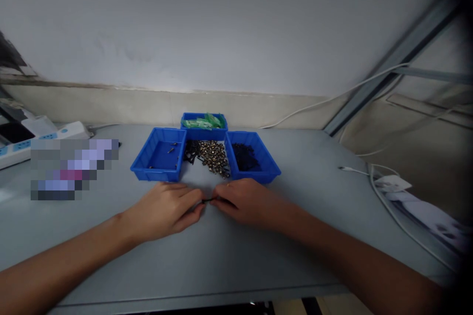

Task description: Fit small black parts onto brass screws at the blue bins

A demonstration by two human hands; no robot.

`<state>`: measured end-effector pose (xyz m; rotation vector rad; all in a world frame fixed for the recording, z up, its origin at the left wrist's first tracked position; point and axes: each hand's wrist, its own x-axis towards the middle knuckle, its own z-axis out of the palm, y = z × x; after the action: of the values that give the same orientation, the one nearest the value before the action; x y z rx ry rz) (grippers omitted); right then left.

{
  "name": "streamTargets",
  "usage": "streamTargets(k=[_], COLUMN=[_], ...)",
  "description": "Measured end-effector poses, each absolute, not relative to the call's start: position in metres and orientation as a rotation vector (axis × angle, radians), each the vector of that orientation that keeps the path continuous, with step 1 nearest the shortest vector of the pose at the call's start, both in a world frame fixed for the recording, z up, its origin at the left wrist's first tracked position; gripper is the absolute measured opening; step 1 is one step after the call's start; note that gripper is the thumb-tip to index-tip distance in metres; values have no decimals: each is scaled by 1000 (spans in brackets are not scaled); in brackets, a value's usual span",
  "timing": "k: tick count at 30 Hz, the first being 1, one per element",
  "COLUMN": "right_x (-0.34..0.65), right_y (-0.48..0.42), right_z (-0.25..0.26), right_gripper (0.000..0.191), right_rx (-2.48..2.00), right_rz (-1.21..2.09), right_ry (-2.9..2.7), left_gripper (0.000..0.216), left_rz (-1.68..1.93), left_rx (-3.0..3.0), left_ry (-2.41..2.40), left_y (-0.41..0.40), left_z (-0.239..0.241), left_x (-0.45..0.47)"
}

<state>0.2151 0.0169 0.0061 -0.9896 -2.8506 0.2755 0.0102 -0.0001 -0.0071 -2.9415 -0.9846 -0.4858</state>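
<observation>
My left hand (166, 209) and my right hand (246, 202) rest on the grey table (221, 261), fingertips meeting. Both pinch a small thin dark part (208, 201) between them. Just beyond my hands lies a loose pile of small metallic pieces (212, 156) mixed with black parts. A blue bin (158, 160) on the left holds a few small parts. The blue bin (252, 160) on the right holds dark pieces. A third blue bin (204, 125) behind carries green bags.
A white power strip (40, 140) lies at the far left by the wall. White cables (384, 197) and a white packet (397, 183) lie at the table's right edge. A wall stands close behind the bins.
</observation>
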Motion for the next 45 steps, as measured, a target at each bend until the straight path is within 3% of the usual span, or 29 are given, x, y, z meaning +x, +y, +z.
streamTargets(k=[11, 21, 35, 45], right_x=[214, 215, 213, 212], right_y=[15, 15, 15, 15], right_z=[2, 5, 5, -4], right_gripper=[23, 18, 18, 17], right_rx=[-819, -851, -891, -887], right_rz=[210, 224, 232, 190], right_ry=[-2838, -2801, -2850, -2889], left_gripper=[19, 14, 17, 18], left_rz=[-356, -337, -708, -699], left_rx=[-3038, -2981, -2918, -2975], left_ry=[-996, -1090, -998, -821], left_y=[0, -1, -1, -2], left_z=[-10, -6, -9, -10], left_x=[12, 14, 10, 10])
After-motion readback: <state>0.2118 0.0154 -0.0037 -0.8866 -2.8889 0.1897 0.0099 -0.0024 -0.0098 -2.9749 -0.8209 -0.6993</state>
